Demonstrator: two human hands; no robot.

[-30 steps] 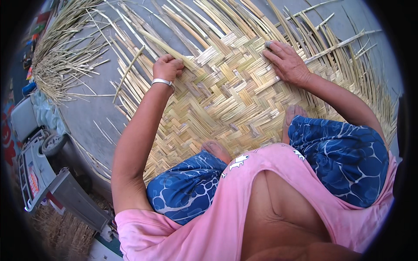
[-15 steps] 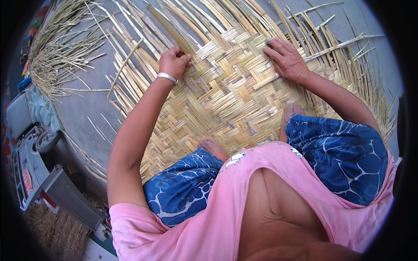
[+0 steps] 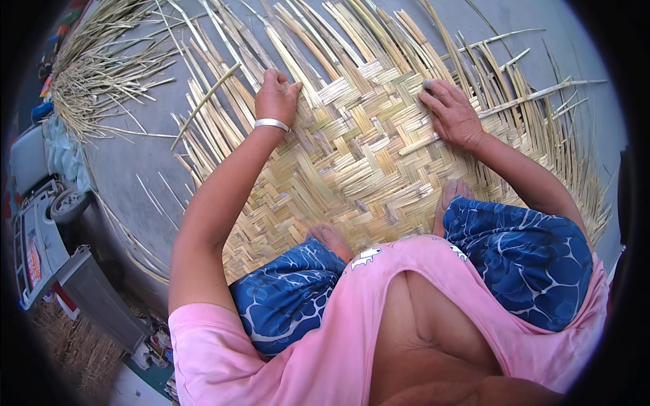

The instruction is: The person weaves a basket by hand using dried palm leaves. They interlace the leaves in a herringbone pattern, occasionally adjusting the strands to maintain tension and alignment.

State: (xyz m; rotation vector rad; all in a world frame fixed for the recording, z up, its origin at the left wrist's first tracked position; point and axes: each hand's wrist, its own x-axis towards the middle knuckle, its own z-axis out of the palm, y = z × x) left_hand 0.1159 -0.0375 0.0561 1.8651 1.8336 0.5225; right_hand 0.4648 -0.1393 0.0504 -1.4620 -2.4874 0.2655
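Head view, left edge: a grey vehicle (image 3: 42, 233) with a black tyre (image 3: 69, 205) stands well apart from the hands.
Straw bundle: dry stalks (image 3: 78, 88) lie on the grey floor (image 3: 122, 159), their loose ends spreading to the right.
Left hand: this hand (image 3: 276, 100), with a silver bracelet (image 3: 273, 124) at its wrist, is at the left upper border of the weave. Its grip is curled, fingertips drawn together; whether a strip is between them, one cannot tell.
Possible trouble: a strip pulled too strongly or sideways might crack, or neighbouring strips might loosen, because their far ends are free.
Woven mat: the mat (image 3: 365, 169) lies on the floor, between and under both hands, with the left foot (image 3: 330, 238) and right foot (image 3: 453, 195) at its near part. Unwoven strips (image 3: 338, 40) point away from the person, leaning somewhat left; their long axes run that way. The mat's own long axis is not certain, since its outline is partly hidden.
Right hand: this hand (image 3: 453, 116) lies flat on the weave, its grip released, fingers stretched. If its pressure became weak, the weave might shift.
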